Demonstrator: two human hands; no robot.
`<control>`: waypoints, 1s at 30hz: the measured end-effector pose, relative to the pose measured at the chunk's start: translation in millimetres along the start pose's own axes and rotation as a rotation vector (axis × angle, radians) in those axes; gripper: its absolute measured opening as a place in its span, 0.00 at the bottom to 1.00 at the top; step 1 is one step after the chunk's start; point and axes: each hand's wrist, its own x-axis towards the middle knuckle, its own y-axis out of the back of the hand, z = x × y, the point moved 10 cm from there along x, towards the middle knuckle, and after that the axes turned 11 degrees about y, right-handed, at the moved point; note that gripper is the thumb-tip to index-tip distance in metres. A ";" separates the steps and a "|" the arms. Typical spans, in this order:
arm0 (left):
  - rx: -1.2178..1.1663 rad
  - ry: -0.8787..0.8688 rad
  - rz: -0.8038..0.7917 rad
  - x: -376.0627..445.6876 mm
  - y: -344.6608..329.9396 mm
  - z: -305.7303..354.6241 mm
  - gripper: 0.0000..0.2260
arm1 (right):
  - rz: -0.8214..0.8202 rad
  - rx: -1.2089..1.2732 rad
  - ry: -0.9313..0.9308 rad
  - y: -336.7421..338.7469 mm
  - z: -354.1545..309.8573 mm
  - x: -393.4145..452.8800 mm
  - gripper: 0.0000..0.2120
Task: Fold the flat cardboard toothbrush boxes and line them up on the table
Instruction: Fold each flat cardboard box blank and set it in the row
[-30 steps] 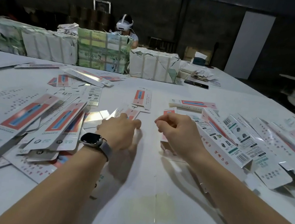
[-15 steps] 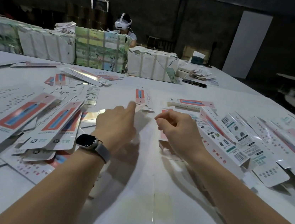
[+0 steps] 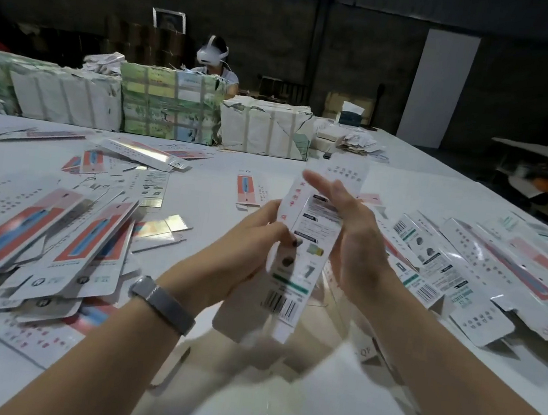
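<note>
Above the desk (image 3: 405, 196), the left hand (image 3: 243, 245) pinches a toothbrush box (image 3: 309, 242); the right hand's (image 3: 355, 238) straight fingers (image 3: 323, 187) press its side. Best squeeze evenly along the creases so it opens square.

A long white toothbrush box (image 3: 309, 242), barcode end nearest, stands tilted above the table, held between two hands. Flat boxes (image 3: 64, 243) lie heaped at left; folded ones (image 3: 465, 268) lie side by side at right.

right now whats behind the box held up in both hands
Behind the held toothbrush box the white table shows on both sides, with a flat box lying to its left. The table surface straight behind it is covered, so what lies there cannot be seen.
</note>
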 end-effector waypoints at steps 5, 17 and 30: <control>0.041 -0.109 0.143 4.0 -3.8 2.7 0.26 | -0.100 0.069 0.132 -23.0 -13.4 -4.5 0.28; -0.304 -0.030 -0.148 -16.7 -22.3 8.1 0.13 | 0.118 -0.253 0.054 20.7 -8.0 5.7 0.17; -0.521 0.131 -0.219 -11.7 -23.4 -8.6 0.30 | 0.032 -0.687 0.176 10.0 -34.2 4.0 0.03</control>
